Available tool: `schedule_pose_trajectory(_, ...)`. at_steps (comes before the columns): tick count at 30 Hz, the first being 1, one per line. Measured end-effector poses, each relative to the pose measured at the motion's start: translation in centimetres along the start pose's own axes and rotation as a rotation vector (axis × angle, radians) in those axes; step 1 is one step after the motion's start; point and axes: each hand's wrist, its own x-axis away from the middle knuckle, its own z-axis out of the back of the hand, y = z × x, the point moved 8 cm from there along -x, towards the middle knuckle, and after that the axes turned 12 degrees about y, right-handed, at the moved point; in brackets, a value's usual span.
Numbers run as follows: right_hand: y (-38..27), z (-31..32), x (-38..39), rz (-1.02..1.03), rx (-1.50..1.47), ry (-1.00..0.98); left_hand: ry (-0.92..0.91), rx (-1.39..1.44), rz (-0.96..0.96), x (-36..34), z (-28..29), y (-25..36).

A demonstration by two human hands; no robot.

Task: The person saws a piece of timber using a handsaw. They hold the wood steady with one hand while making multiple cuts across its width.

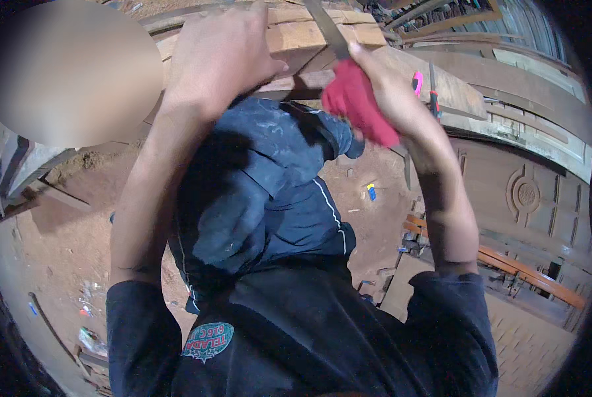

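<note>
Wooden piece [296,38]: located at 12 o'clock, beyond the dark trousers [263,178]. The right hand [383,92], at 1 o'clock, is closed around the red cloth [357,102] at the near end of a narrow metal blade [334,38]; the blade points toward 11 o'clock. The left hand [223,56], at 11 o'clock, lies over the wood, thumb apart; most fingertips are hidden, so whether it grips cannot be told.

Caution: bunched cloth may slip, letting the blade twist and skid toward the left hand. Insufficient hold may let the wood shift.
</note>
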Motion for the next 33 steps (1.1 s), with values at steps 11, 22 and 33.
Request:
schedule_pose_trajectory(11, -1.5, -0.7, 0.5, -0.033, 0.031, -0.026, -0.091, -0.083, 0.054, -0.1, 0.9, 0.0)
schedule_pose_trajectory(22, 1.0, 1.9, 0.1, 0.085, 0.002, 0.092, -0.19, 0.007, 0.09, -0.1, 0.6, 0.9)
schedule_pose_trajectory(33, 4.0, 3.2, 4.0, 0.138, 0.039, 0.229, -0.178, 0.037, 0.125, -0.3, 0.7, 0.0)
